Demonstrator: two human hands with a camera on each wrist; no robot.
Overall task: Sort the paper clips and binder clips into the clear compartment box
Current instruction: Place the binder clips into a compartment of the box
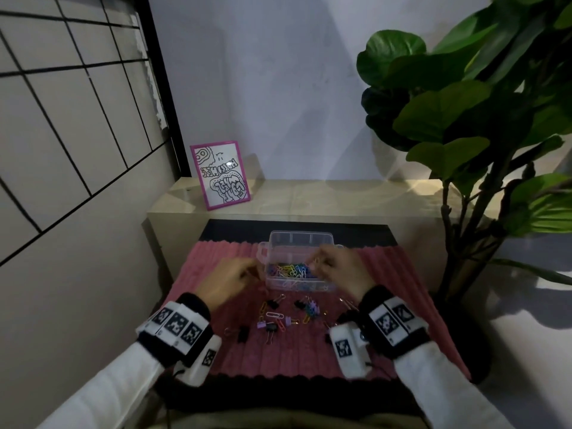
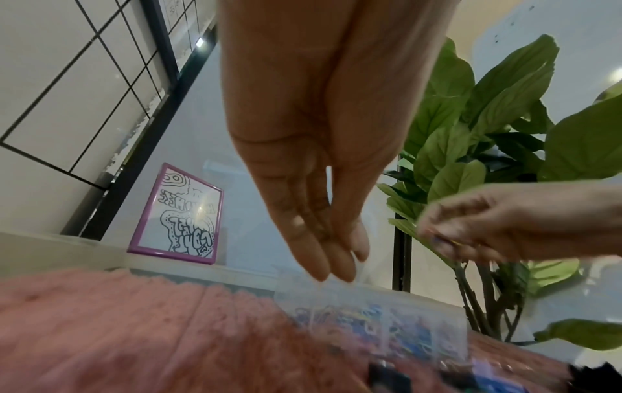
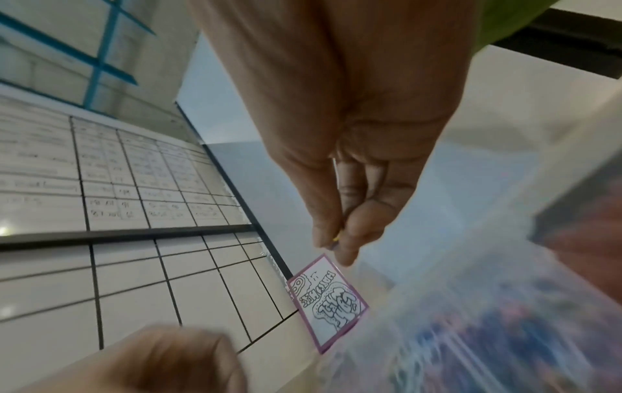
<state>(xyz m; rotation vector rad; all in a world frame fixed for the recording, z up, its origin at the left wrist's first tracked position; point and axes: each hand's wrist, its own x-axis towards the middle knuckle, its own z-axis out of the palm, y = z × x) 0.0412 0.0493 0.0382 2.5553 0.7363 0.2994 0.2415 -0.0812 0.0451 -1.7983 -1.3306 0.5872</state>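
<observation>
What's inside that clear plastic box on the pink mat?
The clear box holds a heap of colourful paper clips. The right hand covers its right part, so what lies there is hidden.

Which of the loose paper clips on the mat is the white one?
The white paper clip lies flat in the middle of the pile on the pink mat, just right of the yellow paper clip; the other loose clips are coloured or black.

Clear compartment box (image 1: pixel 298 239) holding colourful paper clips (image 1: pixel 292 270), open on pink mat; binder clips (image 1: pixel 272 327) scattered just before it
</observation>
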